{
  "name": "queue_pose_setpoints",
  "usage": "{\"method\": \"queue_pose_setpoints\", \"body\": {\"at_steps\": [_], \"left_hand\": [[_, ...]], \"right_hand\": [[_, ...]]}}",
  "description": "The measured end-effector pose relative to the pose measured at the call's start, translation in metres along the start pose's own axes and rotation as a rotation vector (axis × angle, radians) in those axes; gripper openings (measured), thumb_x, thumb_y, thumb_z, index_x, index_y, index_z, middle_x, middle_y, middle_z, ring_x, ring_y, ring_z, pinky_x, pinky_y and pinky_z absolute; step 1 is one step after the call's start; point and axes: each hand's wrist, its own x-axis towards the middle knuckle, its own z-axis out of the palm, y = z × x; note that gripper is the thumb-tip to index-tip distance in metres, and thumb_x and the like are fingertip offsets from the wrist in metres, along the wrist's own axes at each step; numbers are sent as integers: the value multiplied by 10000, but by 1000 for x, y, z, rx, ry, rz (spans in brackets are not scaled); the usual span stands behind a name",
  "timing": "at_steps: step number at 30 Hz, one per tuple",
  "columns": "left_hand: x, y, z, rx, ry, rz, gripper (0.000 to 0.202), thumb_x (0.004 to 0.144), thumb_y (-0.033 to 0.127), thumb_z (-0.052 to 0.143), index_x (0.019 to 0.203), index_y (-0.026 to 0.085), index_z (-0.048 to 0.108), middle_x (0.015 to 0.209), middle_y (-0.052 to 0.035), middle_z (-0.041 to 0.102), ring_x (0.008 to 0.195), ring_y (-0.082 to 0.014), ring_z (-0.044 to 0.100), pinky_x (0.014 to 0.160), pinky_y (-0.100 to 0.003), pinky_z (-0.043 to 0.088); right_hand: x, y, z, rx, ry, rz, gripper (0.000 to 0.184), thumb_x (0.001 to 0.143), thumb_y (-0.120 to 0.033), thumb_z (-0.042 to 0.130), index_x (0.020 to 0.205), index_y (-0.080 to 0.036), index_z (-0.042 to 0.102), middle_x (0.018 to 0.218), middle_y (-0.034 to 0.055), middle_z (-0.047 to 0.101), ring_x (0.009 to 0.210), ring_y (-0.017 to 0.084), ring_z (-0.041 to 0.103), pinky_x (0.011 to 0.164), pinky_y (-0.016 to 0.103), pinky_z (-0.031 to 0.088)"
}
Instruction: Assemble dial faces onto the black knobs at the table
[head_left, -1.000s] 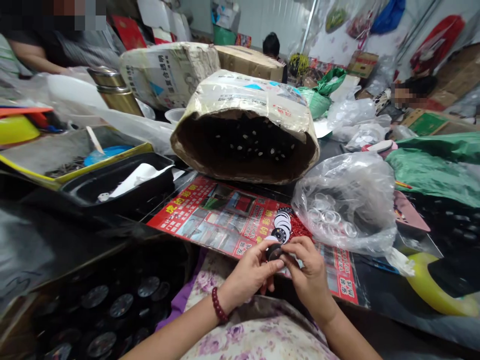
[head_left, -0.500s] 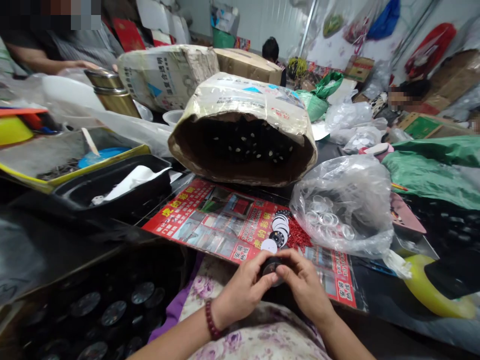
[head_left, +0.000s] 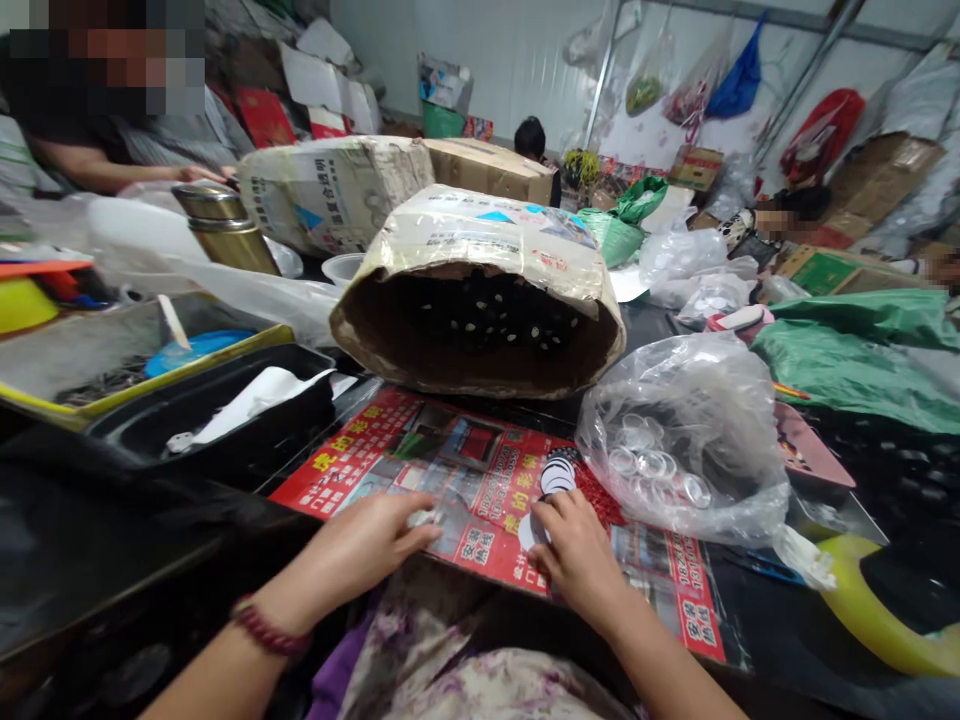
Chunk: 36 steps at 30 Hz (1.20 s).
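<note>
My left hand (head_left: 367, 550), with a dark red bead bracelet (head_left: 270, 630) on its wrist, hovers over the front edge of a red printed board (head_left: 442, 470). Its thumb and forefinger close on a small clear piece (head_left: 426, 516), mostly hidden. My right hand (head_left: 581, 550) reaches down to a row of thin round discs on the board, its fingertips pinched over one dark disc (head_left: 540, 508). A white disc (head_left: 528, 532) shows beside these fingers, and more white-faced discs (head_left: 558, 474) overlap behind them. Red shreds (head_left: 600, 495) lie right of the row.
A carton (head_left: 480, 240) of black pieces opens towards me. Clear rings fill a plastic bag (head_left: 682, 430) at right, near a yellow ring (head_left: 885, 620). A black tray (head_left: 217, 410) and metal flask (head_left: 225, 230) stand left. A person's arm (head_left: 112, 170) is beyond.
My hands have parted from the round black piece they held together. The left went left; the right moved onto the discs. The camera view has tilted up slightly.
</note>
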Motion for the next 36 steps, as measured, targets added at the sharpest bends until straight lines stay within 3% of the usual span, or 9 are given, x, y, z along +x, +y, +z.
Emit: {"method": "queue_pose_setpoints", "body": {"at_steps": [3,6,11,16,22,36], "left_hand": [[18,29,10,-34,-21,112,288,826,410,517,997,233,666,633,-7,662,624,-179,608,585,-239,367],[15,37,22,-191,47,161,308,859,409,476,990,197,657,594,-1,630,544,-147,559,534,-225,358],[-15,18,36,-412,119,154,291,867,389,477,942,171,655,589,14,590,491,-105,480,503,-203,363],[-46,0,49,-536,67,70,280,858,378,489,916,161,656,551,47,492,456,-81,438,460,-186,341],[-61,-8,59,-652,34,27,238,835,339,507,877,153,649,579,37,529,469,-90,494,467,-191,373],[-92,-50,65,-1063,149,-261,340,766,443,573,889,126,598,618,15,604,366,-68,492,360,-185,351]], "right_hand": [[7,-5,5,-84,-48,12,247,727,-211,719,943,-204,598,993,68,570,940,253,484,793,371,427],[8,-2,4,-99,-50,18,243,744,-243,709,950,-208,585,996,68,564,929,252,483,781,373,426],[5,5,6,-101,-44,-41,310,788,-255,657,1081,-214,562,1028,84,574,952,265,484,777,391,415],[-9,8,17,-106,85,-137,413,840,-351,583,1216,-205,495,1129,107,561,1047,283,470,873,445,378],[-29,-1,29,-154,131,-164,367,863,-367,541,1194,-215,500,1157,107,545,1141,304,417,944,496,324],[-28,0,39,-211,189,-250,364,845,-434,556,1111,-187,548,1116,116,573,1111,310,435,936,496,322]]}}
